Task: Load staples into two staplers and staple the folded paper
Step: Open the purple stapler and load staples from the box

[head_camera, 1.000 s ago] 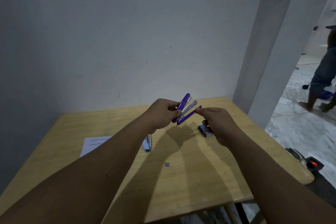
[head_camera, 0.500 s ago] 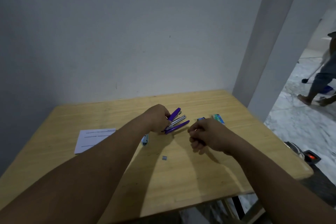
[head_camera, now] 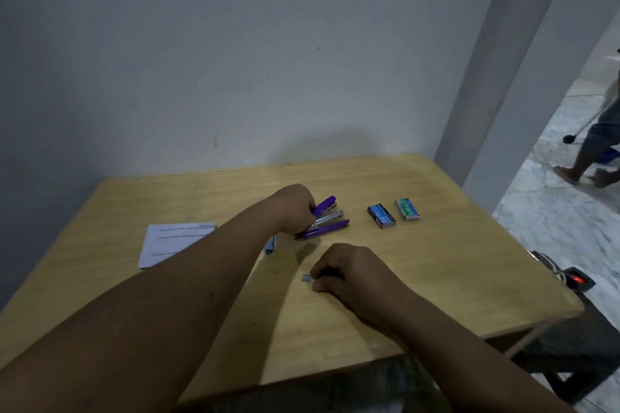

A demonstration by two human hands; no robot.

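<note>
The right hand (head_camera: 349,270), fingers curled down onto the small staple strip (head_camera: 306,278) on the worktop (head_camera: 436,278), lies nearer than the opened purple stapler (head_camera: 327,218), which the left hand (head_camera: 293,208) grips, its long axis pointing right.

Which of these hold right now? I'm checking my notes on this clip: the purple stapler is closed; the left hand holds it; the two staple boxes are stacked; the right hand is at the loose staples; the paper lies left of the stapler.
1. The purple stapler is closed. False: it is splayed open.
2. The left hand holds it. True.
3. The blue staple box and green staple box are stacked. False: they lie side by side.
4. The right hand is at the loose staples. True.
5. The paper lies left of the stapler. True.
</note>
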